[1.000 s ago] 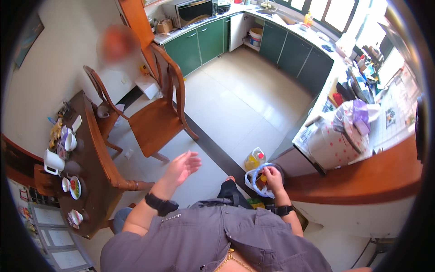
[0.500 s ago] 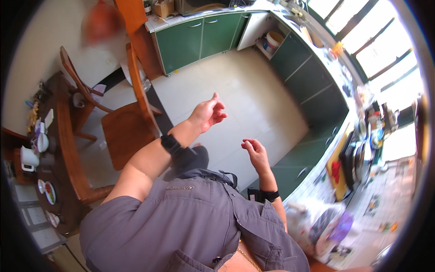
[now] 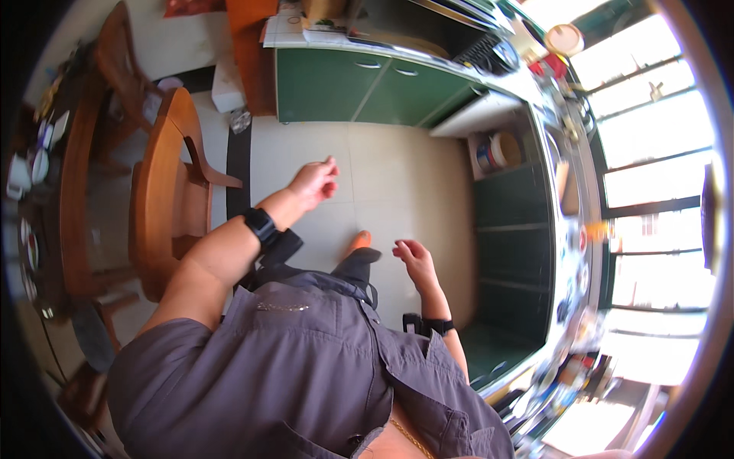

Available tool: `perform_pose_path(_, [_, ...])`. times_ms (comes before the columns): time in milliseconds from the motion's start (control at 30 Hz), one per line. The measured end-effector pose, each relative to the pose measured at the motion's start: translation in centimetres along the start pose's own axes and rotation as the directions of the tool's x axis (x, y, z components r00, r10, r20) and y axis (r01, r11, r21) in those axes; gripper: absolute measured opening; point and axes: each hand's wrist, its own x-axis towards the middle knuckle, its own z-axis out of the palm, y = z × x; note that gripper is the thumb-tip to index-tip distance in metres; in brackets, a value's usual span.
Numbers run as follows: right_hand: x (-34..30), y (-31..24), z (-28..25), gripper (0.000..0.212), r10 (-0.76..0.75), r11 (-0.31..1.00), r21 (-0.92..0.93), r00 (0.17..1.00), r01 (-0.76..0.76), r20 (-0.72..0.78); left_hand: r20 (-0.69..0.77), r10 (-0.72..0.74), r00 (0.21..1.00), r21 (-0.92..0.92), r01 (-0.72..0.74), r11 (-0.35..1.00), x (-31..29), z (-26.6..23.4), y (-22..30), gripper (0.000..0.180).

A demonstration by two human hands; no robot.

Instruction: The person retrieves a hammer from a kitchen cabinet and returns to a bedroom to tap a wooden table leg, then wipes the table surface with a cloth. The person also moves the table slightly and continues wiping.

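My left hand [image 3: 315, 183] hangs in the air over the pale tiled floor [image 3: 306, 145], its fingers loosely bent and apart, with nothing in it. A black smartwatch [image 3: 261, 226] sits on that wrist. My right hand [image 3: 415, 258] is also in mid-air, empty, its relaxed fingers bent toward the left. A dark band [image 3: 440, 326] circles the right wrist. Between and below the hands, my bare foot [image 3: 361, 241] shows under a dark trouser leg. Neither hand touches anything.
Wooden chairs [image 3: 164, 191] and a dark table stand at the left. Green cabinets [image 3: 321, 84] line the far side and the right. One white cabinet door [image 3: 489, 113] stands ajar, near a bucket [image 3: 501, 149] inside. A cluttered counter runs under the windows.
My view has swung toward the right and the far cabinets, and they look nearer. My foot has come into sight. Both hands stay empty in similar poses.
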Motion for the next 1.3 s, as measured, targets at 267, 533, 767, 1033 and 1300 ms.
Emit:
perform_pose_path(267, [23.4, -5.2, -6.4, 0.031, -0.209, 0.855, -0.363, 0.886, 0.371, 0.414, -0.465, 0.169, 0.869, -0.128, -0.255, 0.958, -2.1, 0.4, 1.5, 0.026])
perform_pose_path(533, [37.1, -8.4, -1.1, 0.025, -0.118, 0.635, -0.487, 0.698, 0.600, 0.706, -0.434, 0.301, 0.849, -0.133, -0.391, 0.911, -0.4, -1.7, -2.4, 0.026])
perform_pose_path(767, [47.6, -6.9, 0.9, 0.051, -0.079, 0.458, -0.628, 0.732, 0.630, 0.677, -0.630, 0.267, 0.729, -0.034, -0.369, 0.929, 2.7, 1.1, -1.0, 0.049])
perform_pose_path(1033, [67.0, -7.9, 6.5, 0.061, -0.316, 0.243, -0.718, 0.753, 0.653, 0.577, -0.786, 0.047, 0.617, -0.127, -0.235, 0.964, 5.8, 3.1, -2.6, 0.040])
perform_pose_path(1300, [67.0, -4.4, 8.3, 0.071, -0.079, 0.132, -0.798, 0.809, 0.588, 0.583, -0.724, 0.046, 0.688, -0.134, -0.206, 0.969, 16.9, 3.8, -1.6, 0.046])
